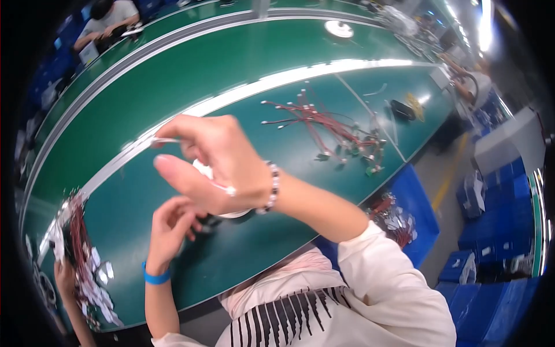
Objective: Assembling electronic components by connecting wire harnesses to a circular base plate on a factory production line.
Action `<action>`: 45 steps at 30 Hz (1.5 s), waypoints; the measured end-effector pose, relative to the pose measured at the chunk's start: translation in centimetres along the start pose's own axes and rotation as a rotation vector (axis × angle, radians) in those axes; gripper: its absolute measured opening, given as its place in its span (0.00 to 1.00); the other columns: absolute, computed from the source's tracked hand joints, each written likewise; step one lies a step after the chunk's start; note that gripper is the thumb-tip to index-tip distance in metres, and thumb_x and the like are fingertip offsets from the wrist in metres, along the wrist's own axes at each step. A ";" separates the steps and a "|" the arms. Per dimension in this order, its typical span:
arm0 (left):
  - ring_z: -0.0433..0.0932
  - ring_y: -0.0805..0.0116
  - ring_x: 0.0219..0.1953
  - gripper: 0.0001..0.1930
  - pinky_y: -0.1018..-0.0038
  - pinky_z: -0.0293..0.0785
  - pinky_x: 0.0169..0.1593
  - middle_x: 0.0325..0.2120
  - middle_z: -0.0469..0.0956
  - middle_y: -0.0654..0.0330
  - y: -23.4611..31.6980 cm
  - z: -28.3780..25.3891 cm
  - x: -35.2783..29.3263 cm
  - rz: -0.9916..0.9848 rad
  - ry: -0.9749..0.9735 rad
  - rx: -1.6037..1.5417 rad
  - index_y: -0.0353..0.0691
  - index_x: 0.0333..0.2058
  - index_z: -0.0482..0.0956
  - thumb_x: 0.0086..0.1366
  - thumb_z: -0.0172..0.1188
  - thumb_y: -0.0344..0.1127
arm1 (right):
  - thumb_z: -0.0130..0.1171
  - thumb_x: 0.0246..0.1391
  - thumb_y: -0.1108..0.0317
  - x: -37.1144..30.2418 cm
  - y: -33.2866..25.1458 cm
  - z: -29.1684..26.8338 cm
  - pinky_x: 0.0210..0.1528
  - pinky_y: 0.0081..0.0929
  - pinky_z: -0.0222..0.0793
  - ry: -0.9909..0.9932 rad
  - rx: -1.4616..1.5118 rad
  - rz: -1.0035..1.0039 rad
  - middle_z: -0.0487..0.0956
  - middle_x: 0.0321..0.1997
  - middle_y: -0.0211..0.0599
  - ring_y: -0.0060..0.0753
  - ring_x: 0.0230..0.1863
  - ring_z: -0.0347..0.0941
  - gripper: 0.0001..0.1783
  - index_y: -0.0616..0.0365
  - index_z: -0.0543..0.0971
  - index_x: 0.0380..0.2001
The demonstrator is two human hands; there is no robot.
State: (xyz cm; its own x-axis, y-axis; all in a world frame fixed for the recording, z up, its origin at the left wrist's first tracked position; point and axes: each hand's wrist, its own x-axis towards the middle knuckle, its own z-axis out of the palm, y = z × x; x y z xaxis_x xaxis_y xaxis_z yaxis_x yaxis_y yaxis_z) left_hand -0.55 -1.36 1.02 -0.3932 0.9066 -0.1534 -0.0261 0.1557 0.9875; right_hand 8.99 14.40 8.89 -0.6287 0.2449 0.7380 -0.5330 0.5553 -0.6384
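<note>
My right hand [217,159], with a beaded bracelet at its wrist, is raised over the table close to the camera. Its fingers curl round a thin white strip [167,140]; more white shows in the palm, too blurred to name. Lower and to the left, my left hand [173,225] wears a blue wristband. The fingers of that hand bend together low over the green table [243,260], beside a small dark blurred thing [213,222]. What lies between them is hidden. Behind my right wrist shows the edge of a white thing [237,214], mostly covered.
Red-brown wire harnesses [324,124] with white connectors lie to the right, near a black object [402,110]. At far left another person's hand [65,277] touches a wire bundle [81,237]. A blue bin [425,202] stands at the table's right edge. Other people sit farther off.
</note>
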 end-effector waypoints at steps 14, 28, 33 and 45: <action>0.72 0.73 0.24 0.31 0.83 0.65 0.20 0.40 0.70 0.55 7.6 3.9 1.9 0.811 0.426 0.751 0.38 0.45 0.67 0.39 0.67 0.36 | 0.52 0.32 0.76 -0.6 0.7 -0.2 0.24 0.32 0.66 -0.282 -0.701 0.206 0.71 0.17 0.45 0.43 0.22 0.71 0.11 0.64 0.70 0.25; 0.74 0.73 0.18 0.05 0.82 0.68 0.19 0.21 0.75 0.57 6.7 4.1 1.8 0.636 0.343 0.463 0.30 0.28 0.73 0.54 0.51 0.25 | 0.51 0.34 0.74 -2.2 0.6 -2.3 0.17 0.26 0.60 -0.320 -0.388 0.115 0.70 0.16 0.38 0.35 0.16 0.65 0.05 0.64 0.72 0.20; 0.74 0.73 0.16 0.08 0.81 0.67 0.17 0.18 0.75 0.55 7.6 5.1 1.0 0.165 0.299 0.018 0.29 0.27 0.67 0.57 0.45 0.29 | 0.51 0.36 0.72 -2.3 1.3 -0.4 0.17 0.32 0.63 -0.257 -0.906 0.134 0.71 0.17 0.40 0.42 0.18 0.69 0.09 0.63 0.68 0.25; 0.66 0.76 0.12 0.05 0.81 0.59 0.17 0.10 0.68 0.59 5.2 3.9 2.4 0.448 0.503 0.531 0.32 0.24 0.67 0.56 0.48 0.26 | 0.55 0.35 0.71 -1.1 2.0 -2.8 0.17 0.27 0.63 -0.428 -0.624 0.039 0.70 0.14 0.38 0.34 0.16 0.69 0.13 0.63 0.71 0.29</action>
State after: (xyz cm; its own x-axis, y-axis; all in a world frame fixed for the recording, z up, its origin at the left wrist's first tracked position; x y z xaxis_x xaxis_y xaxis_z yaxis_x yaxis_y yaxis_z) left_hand 1.94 3.12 5.63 -0.6276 0.6641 0.4063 0.6138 0.1011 0.7830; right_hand 10.23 17.49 7.44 -0.8734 0.0149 0.4868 -0.1660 0.9306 -0.3262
